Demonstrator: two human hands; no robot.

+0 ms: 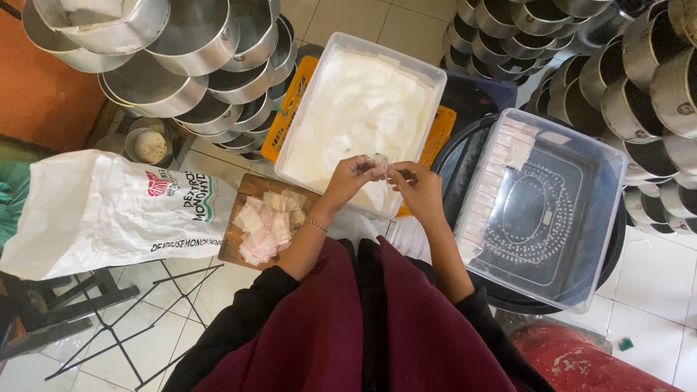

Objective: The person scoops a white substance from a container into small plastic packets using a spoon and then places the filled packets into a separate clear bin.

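My left hand (353, 176) and my right hand (416, 184) meet over the near edge of a clear plastic tub (328, 70) filled with white powder. Together they pinch a small clear plastic piece (380, 162) between the fingertips. A thin bracelet sits on my left wrist. To the left, a wooden board (234, 243) carries a pile of small pale pink and white packets (267, 223). To the right, a second clear tub (595, 210) holds a row of small packets (496, 170) along its left wall.
A big white printed sack (94, 214) lies on a black metal stand at left. Stacks of round metal pans (196, 58) fill the top left and the top right (639, 80). An orange crate (290, 101) sits under the powder tub. White floor tiles lie below.
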